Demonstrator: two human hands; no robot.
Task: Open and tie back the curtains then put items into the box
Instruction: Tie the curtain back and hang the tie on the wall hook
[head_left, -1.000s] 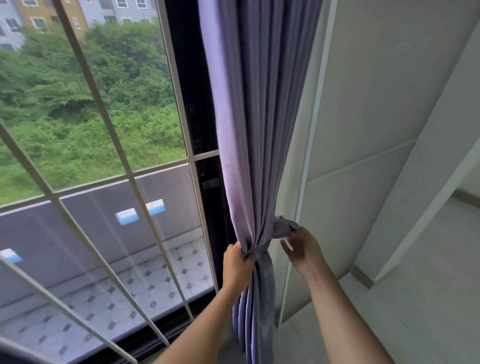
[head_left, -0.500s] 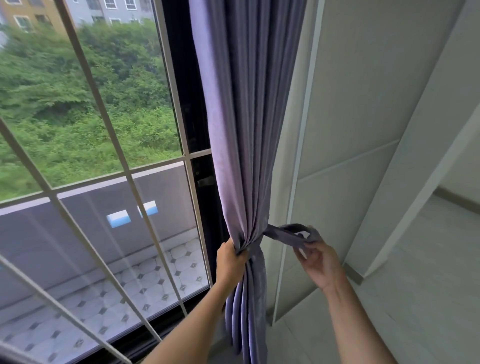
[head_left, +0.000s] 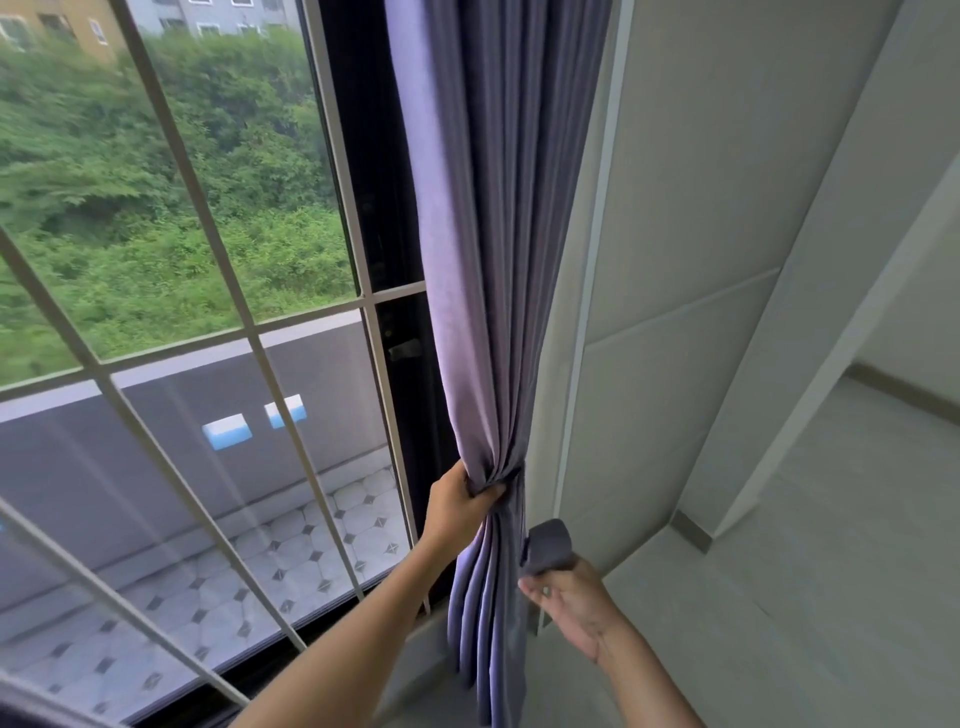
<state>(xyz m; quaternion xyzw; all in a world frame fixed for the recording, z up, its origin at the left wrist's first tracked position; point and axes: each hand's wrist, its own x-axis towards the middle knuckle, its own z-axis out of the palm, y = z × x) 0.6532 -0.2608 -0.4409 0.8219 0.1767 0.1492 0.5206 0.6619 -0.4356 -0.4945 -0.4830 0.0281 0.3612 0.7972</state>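
Observation:
A purple-grey curtain (head_left: 488, 249) hangs gathered into a narrow bunch at the right edge of the window. My left hand (head_left: 462, 506) grips the bunched folds at waist height, pinching them together. My right hand (head_left: 569, 597) is lower and to the right, holding the end of a fabric tie-back strap (head_left: 548, 545) of the same colour between its fingertips. The strap runs up toward the pinched part of the curtain. No box is in view.
The large window (head_left: 182, 322) with white bars fills the left side. A pale panelled wall (head_left: 691, 249) stands right behind the curtain, with a white post (head_left: 587, 322) beside it. Light floor (head_left: 810, 561) extends to the right.
My right hand has come down and closer to the curtain with the strap end, which was stretched out to the right half a second ago. My left hand keeps its grip on the folds.

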